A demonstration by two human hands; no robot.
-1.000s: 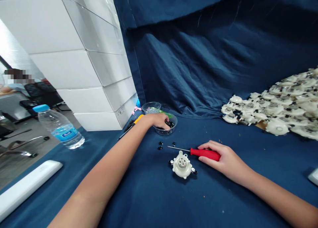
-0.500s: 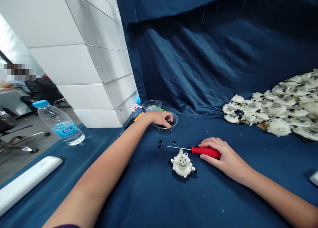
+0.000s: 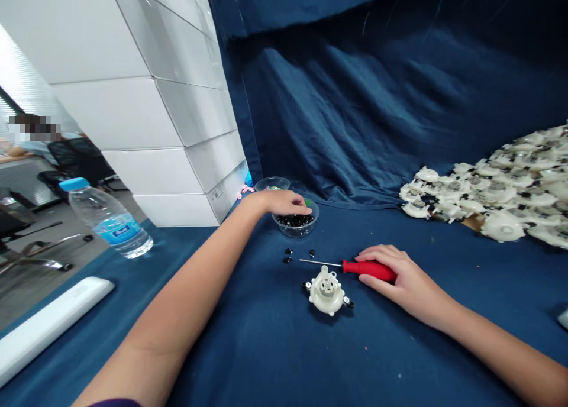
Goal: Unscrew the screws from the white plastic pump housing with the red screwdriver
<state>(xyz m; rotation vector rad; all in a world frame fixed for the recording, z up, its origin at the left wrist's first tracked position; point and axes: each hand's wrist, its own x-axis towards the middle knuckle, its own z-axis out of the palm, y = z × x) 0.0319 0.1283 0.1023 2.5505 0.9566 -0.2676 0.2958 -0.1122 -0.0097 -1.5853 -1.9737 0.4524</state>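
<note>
My left hand (image 3: 284, 203) hovers over the rim of a clear bowl (image 3: 296, 225) full of small black parts. Its fingers are drawn together, and whether they pinch a part is hidden. My right hand (image 3: 402, 277) lies on the blue cloth with its fingers curled around the handle of a red screwdriver (image 3: 369, 269), whose thin shaft points left. Just below the shaft sits a round white plastic housing (image 3: 327, 292) with black bits at its ears. A few loose black pieces (image 3: 288, 255) lie between the bowl and the housing.
Stacked white boxes (image 3: 155, 129) wall off the left. A water bottle (image 3: 106, 223) and a flat white bar (image 3: 48, 324) lie at the left edge. A second clear bowl (image 3: 271, 184) sits behind the first. Several white housings (image 3: 501, 200) are heaped at the right.
My left hand has come up out of the bowl of black parts and now sits over its rim. My right hand has stayed on the screwdriver.
</note>
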